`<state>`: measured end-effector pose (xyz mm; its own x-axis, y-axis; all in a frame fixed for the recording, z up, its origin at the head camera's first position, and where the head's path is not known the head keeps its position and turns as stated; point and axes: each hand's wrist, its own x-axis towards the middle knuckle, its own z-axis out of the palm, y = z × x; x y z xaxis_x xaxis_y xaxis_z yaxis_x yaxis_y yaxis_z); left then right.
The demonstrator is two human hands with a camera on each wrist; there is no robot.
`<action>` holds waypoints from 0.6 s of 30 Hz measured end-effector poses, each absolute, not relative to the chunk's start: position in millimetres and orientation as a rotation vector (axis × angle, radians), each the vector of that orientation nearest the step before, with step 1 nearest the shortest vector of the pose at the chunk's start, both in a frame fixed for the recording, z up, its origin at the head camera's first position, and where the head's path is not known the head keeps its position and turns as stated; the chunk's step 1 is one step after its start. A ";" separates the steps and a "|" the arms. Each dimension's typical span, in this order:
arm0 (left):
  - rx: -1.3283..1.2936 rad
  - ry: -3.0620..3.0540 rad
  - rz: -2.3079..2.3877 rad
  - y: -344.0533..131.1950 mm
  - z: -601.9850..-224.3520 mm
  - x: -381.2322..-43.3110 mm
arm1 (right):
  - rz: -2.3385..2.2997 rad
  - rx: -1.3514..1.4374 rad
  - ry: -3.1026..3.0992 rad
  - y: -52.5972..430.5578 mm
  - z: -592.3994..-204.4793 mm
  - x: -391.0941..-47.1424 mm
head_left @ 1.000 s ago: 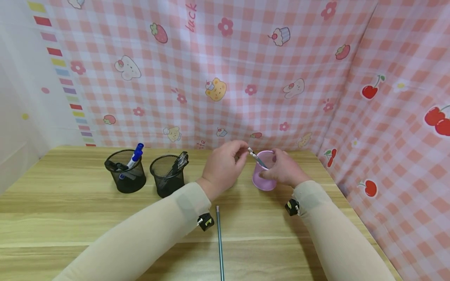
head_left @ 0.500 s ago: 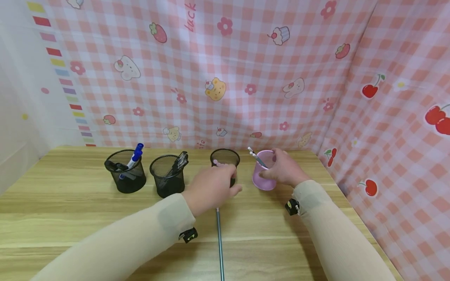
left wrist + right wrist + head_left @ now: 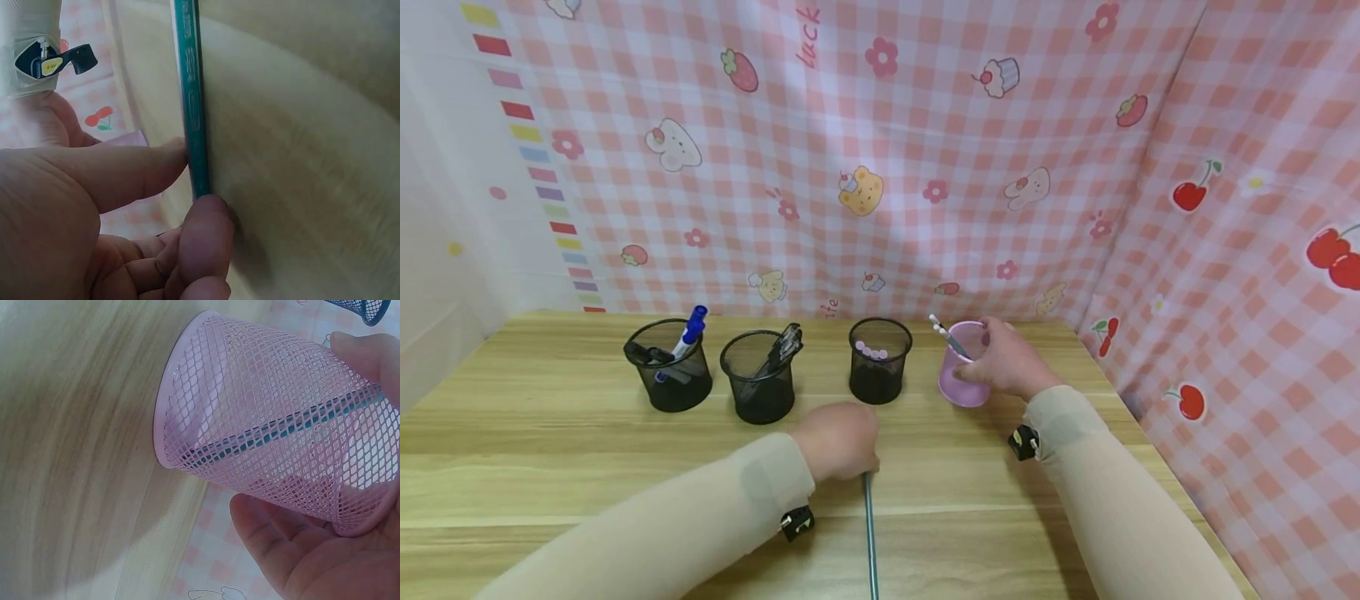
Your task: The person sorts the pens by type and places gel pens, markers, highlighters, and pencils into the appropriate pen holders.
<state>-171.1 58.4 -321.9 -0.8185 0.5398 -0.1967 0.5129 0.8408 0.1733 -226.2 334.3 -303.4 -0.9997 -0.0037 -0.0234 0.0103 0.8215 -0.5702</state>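
My left hand (image 3: 838, 440) has its thumb and a fingertip at one end of a green pencil (image 3: 190, 94), pinching it from either side. The pencil's shaft runs along the table toward the near edge; its end is hidden by the hand in the head view. Around a pink mesh pen cup (image 3: 269, 419), my right hand (image 3: 1011, 362) has its thumb on one side and curled fingers on the other. Pencils with white ends (image 3: 943, 330) lean inside that cup, and a green shaft shows through its mesh.
Three black mesh cups stand on the wooden table (image 3: 587, 467): one with markers (image 3: 676, 375), one with black pens (image 3: 763, 396), one with several pink-ended items (image 3: 877, 379). A pink checked cloth (image 3: 880, 125) hangs behind and at the right.
My left hand has come from beside the pink cup, past the third black cup, down to the pencil's far end, and now pinches it. My right hand stays on the pink cup.
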 end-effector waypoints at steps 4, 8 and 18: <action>0.798 2.767 0.188 58.2 -325.4 -171.4 | -0.931 0.008 2.974 334.5 -304.0 -226.4; 0.806 2.758 0.205 58.0 -326.7 -171.5 | -0.929 0.009 2.972 334.6 -304.0 -225.8; 0.807 2.738 0.241 58.1 -328.1 -172.0 | -0.930 0.015 2.965 333.6 -303.6 -225.5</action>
